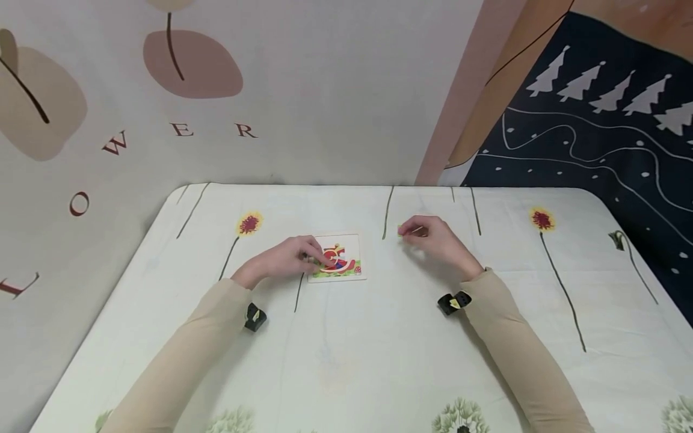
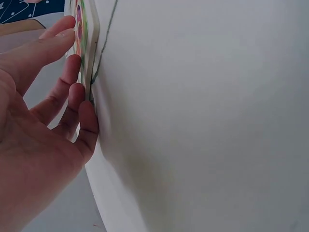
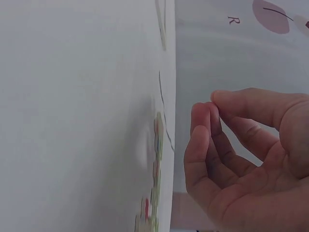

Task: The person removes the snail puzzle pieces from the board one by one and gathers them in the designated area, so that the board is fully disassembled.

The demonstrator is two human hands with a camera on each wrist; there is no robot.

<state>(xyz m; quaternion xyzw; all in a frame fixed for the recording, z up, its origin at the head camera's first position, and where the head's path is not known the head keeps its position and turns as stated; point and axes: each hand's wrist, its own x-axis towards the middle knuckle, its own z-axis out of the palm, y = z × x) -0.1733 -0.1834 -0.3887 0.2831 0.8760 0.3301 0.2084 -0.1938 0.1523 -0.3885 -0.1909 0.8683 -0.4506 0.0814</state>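
Note:
A flat puzzle board (image 1: 354, 240) with a bright red, yellow, green and blue picture lies on the table left of centre. My left hand (image 1: 292, 258) reaches over its left side, a finger touching the picture. In the left wrist view the board (image 2: 92, 53) shows nearly edge-on, with the lower fingers (image 2: 88, 121) bent against its border. My right hand (image 1: 433, 237) hovers over the table right of the board, fingers loosely bent, thumb near the fingertips, nothing visible between them. Small colourful puzzle pieces (image 3: 157, 169) lie below those fingers, mostly hidden by the hand in the head view.
The table wears a white cloth (image 1: 352, 343) printed with flowers and stems. A wall hanging with letters (image 1: 181, 129) stands behind, and a dark cloth with white trees (image 1: 585, 81) hangs at the right. A small black device (image 1: 453, 302) is strapped at the right wrist.

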